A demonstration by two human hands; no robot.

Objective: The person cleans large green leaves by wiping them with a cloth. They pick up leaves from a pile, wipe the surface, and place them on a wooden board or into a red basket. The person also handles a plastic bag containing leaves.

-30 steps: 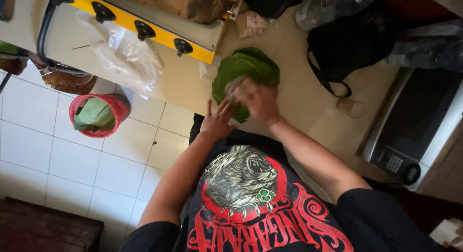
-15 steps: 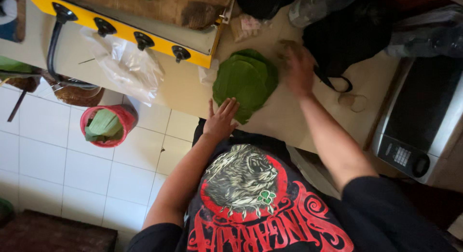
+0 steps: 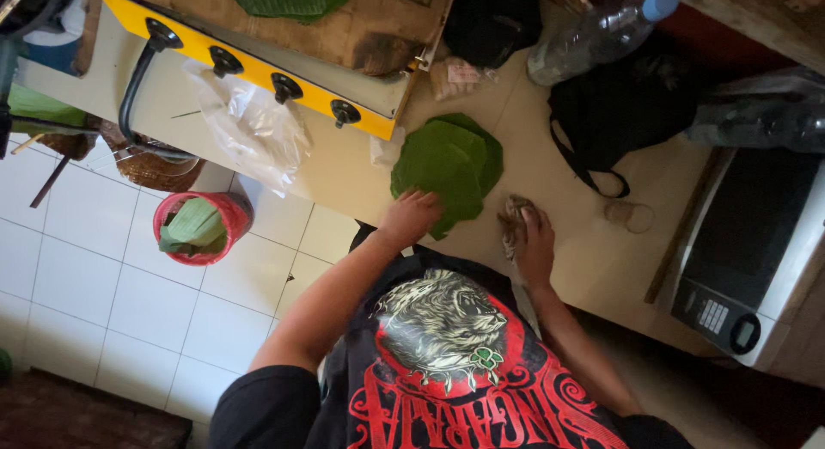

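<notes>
Bare counter [image 3: 593, 251] between black bag [image 3: 636, 114] and microwave [image 3: 748, 251].

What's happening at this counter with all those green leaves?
A person stands at a pale counter with a small stack of round green leaves on it. The left hand rests on the near edge of the leaves, pinning them down. The right hand presses a crumpled brownish cloth on the counter just beside the stack. A yellow-fronted stove sits next to the leaves.

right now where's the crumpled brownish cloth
In the head view the crumpled brownish cloth lies on the pale countertop under the right hand, just right of the stack of round green leaves.
</notes>
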